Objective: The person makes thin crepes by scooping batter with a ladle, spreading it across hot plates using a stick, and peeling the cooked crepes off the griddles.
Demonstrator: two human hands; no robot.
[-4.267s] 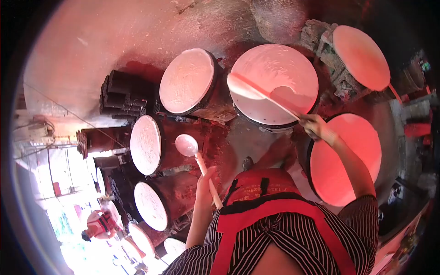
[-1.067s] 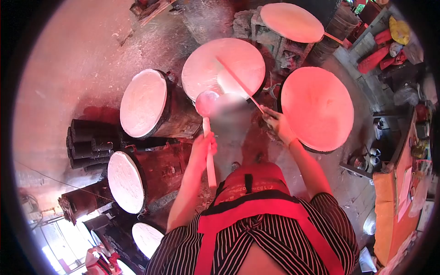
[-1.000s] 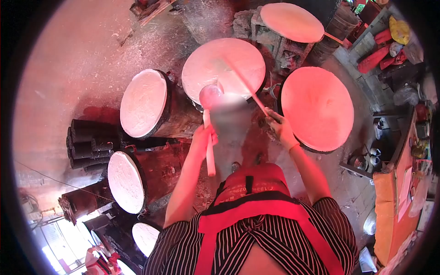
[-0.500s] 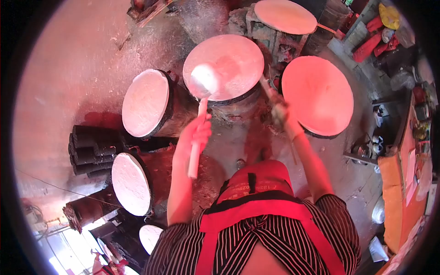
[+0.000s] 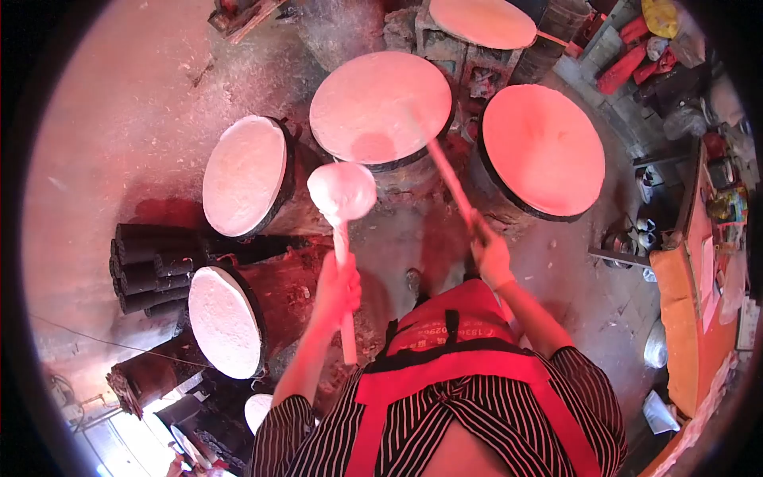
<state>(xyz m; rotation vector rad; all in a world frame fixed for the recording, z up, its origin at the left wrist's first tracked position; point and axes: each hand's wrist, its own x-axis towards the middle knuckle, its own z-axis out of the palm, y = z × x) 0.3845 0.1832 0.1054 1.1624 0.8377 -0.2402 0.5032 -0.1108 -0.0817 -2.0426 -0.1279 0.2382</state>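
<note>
My left hand (image 5: 338,288) is closed around the pale handle of a ladle (image 5: 342,192) whose round head is white, looking coated or filled with batter. It is raised in front of the middle round griddle (image 5: 362,91), which a pale layer of batter covers. Gripped in my right hand (image 5: 490,256) is a long thin wooden stick (image 5: 449,179). The stick slants up and left, its blurred far end over the right part of that griddle. Whether it touches the surface I cannot tell.
More pale-covered griddles stand at the right (image 5: 544,151), left (image 5: 245,175), lower left (image 5: 225,322) and back (image 5: 483,22). Black cylinders (image 5: 155,266) are stacked at the left. An orange-sided counter (image 5: 674,334) runs along the right.
The ladle has come down and back from over the middle griddle. My right hand has lowered slightly, and its stick now reaches over that griddle.
</note>
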